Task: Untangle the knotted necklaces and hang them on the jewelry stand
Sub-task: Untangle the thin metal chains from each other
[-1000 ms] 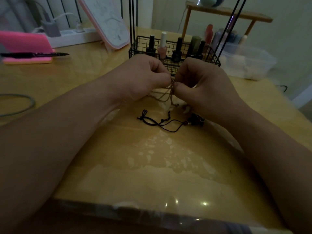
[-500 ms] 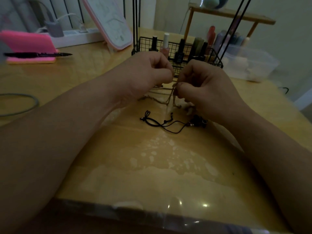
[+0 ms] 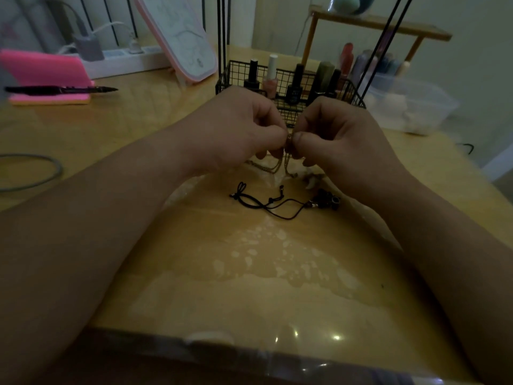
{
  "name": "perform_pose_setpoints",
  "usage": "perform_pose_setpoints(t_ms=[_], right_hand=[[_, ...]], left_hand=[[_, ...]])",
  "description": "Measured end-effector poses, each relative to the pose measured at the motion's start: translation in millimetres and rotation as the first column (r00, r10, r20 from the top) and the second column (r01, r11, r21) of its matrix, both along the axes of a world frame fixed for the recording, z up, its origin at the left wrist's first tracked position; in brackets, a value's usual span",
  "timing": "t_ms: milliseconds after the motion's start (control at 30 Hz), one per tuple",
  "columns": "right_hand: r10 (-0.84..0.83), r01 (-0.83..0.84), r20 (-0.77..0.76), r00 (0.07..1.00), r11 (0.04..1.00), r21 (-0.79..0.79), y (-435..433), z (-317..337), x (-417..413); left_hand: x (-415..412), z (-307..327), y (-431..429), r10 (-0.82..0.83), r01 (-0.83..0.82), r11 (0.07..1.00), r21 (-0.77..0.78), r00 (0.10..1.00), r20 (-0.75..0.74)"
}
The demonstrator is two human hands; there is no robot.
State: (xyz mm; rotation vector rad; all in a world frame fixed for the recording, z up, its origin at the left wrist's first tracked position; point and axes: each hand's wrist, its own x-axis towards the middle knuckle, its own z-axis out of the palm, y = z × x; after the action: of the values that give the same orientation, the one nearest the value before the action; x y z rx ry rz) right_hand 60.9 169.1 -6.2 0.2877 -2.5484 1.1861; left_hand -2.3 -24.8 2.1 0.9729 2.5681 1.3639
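Hands closed in again on the gold chain's knot

Since half a second ago the two thumbs have met once more. Nearest the person, just below both hands, a black cord necklace [image 3: 266,202] lies loose on the table [image 3: 249,273]. Above it the left hand [image 3: 236,129] and right hand [image 3: 341,134] each pinch the gold chain [image 3: 277,168] at its knot, fingers curled, with the slack loops trailing onto the table beneath them. To do it well, I judge: work strands apart with small pulls and keep the slack low; hard tugs would tighten it. Just beyond the knuckles stands the jewelry stand [image 3: 223,37], with nothing seen hanging on its rods.
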Motion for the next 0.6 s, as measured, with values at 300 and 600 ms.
perform_pose_setpoints(t_ms=[300, 600], right_hand=[[0.012, -0.010, 0.038, 0.999, 0.999, -0.042, 0.9, 2.0, -1.3], [0.069, -0.054, 0.085, 0.994, 0.984, -0.171, 3.1, 5.2, 0.0]], left_hand=[[0.6, 0.1, -0.7, -0.020, 0.020, 0.999, -0.032, 1.000, -0.010], [-0.9, 0.9, -1.2, -0.033, 0.026, 0.997, 0.066, 0.993, 0.112]])
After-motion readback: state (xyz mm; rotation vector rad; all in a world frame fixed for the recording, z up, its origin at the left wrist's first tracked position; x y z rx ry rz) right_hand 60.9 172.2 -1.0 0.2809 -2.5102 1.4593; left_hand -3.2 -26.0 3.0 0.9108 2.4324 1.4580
